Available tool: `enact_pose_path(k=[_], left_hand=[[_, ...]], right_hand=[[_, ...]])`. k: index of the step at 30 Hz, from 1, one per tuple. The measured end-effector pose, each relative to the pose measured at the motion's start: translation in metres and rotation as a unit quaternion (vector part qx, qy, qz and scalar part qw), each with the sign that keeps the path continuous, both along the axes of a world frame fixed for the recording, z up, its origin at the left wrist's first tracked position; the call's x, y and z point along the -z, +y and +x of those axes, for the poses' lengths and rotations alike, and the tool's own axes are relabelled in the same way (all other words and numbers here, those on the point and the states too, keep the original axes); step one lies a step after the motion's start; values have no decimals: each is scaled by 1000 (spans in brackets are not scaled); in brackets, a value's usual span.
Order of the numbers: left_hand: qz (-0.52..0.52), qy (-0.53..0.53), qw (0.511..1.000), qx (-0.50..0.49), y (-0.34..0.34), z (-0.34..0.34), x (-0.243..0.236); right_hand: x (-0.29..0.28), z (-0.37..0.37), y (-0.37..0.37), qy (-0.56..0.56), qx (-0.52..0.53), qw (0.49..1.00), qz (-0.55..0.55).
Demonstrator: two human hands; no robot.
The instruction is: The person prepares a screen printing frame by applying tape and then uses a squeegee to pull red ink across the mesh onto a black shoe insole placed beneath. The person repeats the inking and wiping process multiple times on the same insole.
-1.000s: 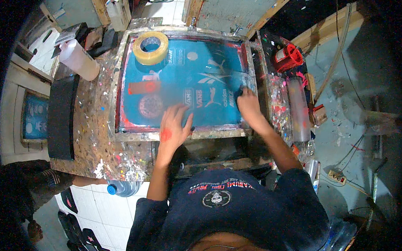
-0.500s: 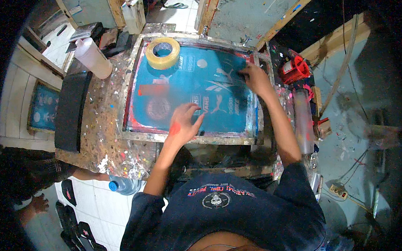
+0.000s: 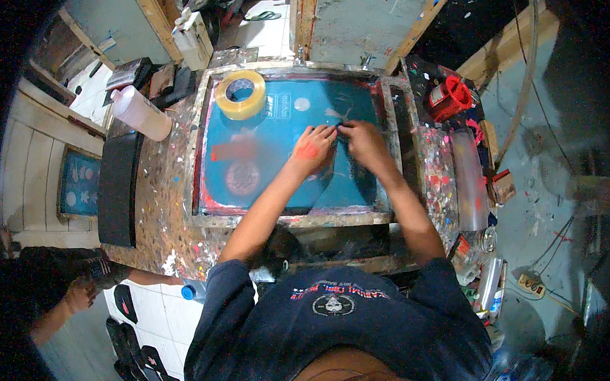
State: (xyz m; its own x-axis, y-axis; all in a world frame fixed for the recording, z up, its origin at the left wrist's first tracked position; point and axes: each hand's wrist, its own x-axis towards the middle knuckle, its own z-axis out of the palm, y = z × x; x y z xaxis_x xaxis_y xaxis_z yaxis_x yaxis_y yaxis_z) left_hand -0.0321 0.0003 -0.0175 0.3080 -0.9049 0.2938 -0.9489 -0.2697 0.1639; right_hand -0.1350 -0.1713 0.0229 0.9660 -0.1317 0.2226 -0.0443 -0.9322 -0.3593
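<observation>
The paint-spotted table [image 3: 160, 205] bears a blue framed screen [image 3: 263, 139]. Over it, the left hand [image 3: 311, 150] has loosely extended fingers; the right hand's [image 3: 364, 145] curl narrow beside them, their hold unclear. Farther off, a tape roll [image 3: 255, 106] rests on the screen.

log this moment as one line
left hand: over blue screen | right hand: beside left hand | tape roll: on screen, upper left

- Left hand [image 3: 314, 145] palm down, fingers stretched forward, red patch [image 3: 307, 151] behind them.
- Right hand [image 3: 366, 144] curled, its fingertips just beside the left ones.
- Left forearm [image 3: 267, 206] and right forearm [image 3: 412, 211] converge toward the fingers.
</observation>
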Motion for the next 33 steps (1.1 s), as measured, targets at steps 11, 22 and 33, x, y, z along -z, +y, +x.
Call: enact_pose_path(k=[11,22,33], left_hand=[[-17,4,1000,-7,16,-5,-4],[-71,95,993,4,12,-1,-4],[-101,90,991,-3,10,-4,-7]], right_hand=[[-19,-45,25,136,95,939,-301],[9,-13,30,62,90,972,-210],[-4,-13,15,62,119,963,-234]])
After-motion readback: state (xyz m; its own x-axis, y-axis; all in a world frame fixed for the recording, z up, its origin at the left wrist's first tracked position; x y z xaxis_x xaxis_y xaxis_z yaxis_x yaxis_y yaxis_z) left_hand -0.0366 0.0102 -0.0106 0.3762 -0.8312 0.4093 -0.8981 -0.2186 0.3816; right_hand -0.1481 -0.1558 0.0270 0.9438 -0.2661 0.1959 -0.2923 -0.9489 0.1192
